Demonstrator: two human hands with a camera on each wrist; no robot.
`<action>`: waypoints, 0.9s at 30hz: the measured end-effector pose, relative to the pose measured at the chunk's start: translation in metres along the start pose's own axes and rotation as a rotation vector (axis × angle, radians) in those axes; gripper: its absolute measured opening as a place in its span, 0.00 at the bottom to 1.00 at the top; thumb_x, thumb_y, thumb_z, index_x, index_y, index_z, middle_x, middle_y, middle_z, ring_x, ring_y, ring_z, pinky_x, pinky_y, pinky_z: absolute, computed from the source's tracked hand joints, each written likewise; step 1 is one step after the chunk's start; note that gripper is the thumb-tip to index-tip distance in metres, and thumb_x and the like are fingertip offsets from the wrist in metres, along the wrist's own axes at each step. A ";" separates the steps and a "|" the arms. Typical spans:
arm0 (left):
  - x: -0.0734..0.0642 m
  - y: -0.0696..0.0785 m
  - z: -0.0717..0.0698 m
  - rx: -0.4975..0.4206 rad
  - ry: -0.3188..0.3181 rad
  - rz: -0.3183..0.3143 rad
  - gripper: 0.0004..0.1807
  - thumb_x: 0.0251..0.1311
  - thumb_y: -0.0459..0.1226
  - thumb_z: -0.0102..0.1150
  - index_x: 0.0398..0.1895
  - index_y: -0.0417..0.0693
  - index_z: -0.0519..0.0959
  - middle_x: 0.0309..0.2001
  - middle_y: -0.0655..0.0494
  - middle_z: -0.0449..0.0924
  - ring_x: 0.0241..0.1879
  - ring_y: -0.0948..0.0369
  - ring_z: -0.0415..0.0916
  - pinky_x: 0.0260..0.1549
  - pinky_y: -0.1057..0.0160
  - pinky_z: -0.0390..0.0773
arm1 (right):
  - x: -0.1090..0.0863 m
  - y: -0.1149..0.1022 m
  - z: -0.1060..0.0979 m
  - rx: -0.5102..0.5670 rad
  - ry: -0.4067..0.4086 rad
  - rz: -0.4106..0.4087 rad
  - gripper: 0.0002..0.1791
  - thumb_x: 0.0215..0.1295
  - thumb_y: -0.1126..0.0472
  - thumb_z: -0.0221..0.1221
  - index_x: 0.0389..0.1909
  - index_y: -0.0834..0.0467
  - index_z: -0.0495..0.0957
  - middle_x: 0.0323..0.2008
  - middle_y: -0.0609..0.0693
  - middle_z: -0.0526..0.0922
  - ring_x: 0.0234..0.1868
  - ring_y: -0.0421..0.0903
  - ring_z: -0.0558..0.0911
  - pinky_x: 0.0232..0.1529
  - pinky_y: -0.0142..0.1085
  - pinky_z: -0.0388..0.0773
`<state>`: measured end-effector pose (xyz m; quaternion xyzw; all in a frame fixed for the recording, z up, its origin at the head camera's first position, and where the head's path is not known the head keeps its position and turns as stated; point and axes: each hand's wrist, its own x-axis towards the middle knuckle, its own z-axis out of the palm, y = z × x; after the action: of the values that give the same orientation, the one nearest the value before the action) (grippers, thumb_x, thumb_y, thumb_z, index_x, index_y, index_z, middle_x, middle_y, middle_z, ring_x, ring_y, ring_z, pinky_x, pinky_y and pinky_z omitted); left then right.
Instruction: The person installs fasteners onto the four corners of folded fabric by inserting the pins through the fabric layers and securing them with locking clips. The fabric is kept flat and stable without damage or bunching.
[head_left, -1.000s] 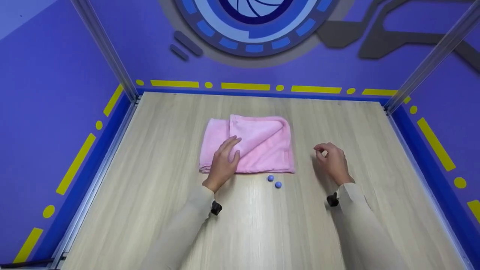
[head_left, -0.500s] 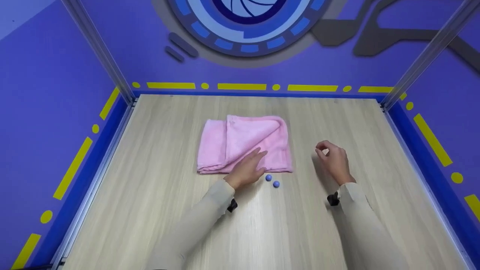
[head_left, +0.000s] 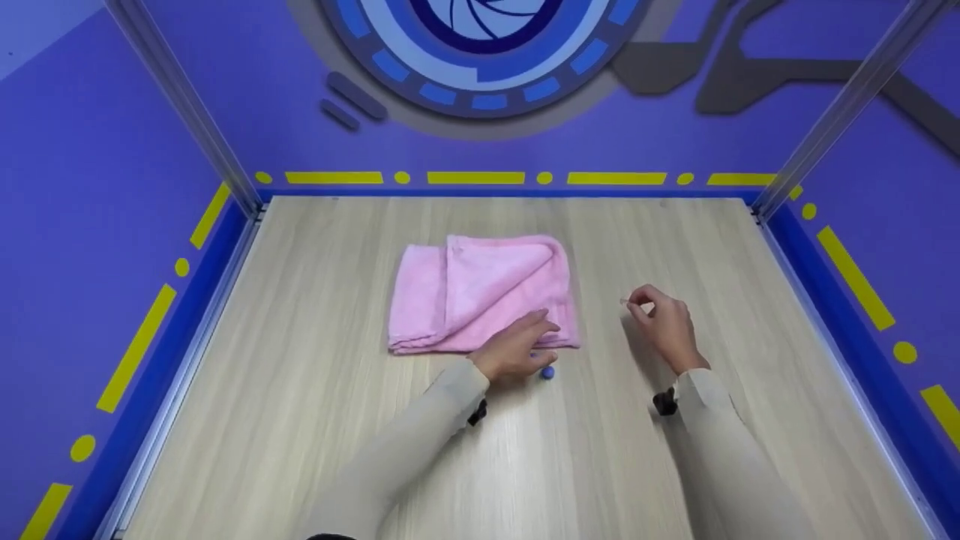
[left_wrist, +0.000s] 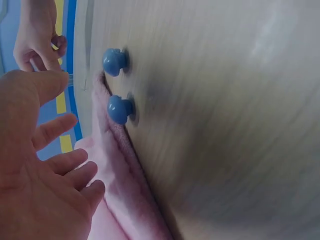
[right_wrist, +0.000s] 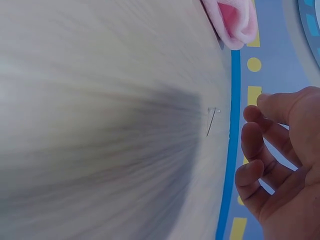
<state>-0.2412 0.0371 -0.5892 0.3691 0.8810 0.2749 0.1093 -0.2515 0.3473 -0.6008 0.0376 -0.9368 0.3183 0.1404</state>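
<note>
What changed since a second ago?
The left hand has moved right over the pink cloth, toward the two blue knobs, nearly hiding one in the head view. A small clear object now shows near the right hand, perhaps held. Cloth, knobs and right hand stayed put.

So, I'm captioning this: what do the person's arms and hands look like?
The left sleeve and right sleeve are long, plain and pale beige-grey, reaching to the wrists. A small black left wrist camera and a similar right wrist camera are worn there. The left hand and right hand are bare, without gloves. No markings or cables show.
</note>
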 end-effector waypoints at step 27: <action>0.001 0.002 0.015 0.151 -0.070 -0.033 0.28 0.70 0.53 0.59 0.71 0.57 0.76 0.79 0.40 0.55 0.79 0.43 0.49 0.78 0.50 0.46 | -0.006 0.006 0.004 0.021 -0.057 0.022 0.02 0.71 0.64 0.63 0.41 0.56 0.82 0.40 0.52 0.88 0.32 0.47 0.80 0.34 0.38 0.75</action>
<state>-0.2350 0.0455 -0.6002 0.3711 0.9009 0.1927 0.1162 -0.2475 0.3491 -0.6087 0.0377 -0.9374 0.3283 0.1098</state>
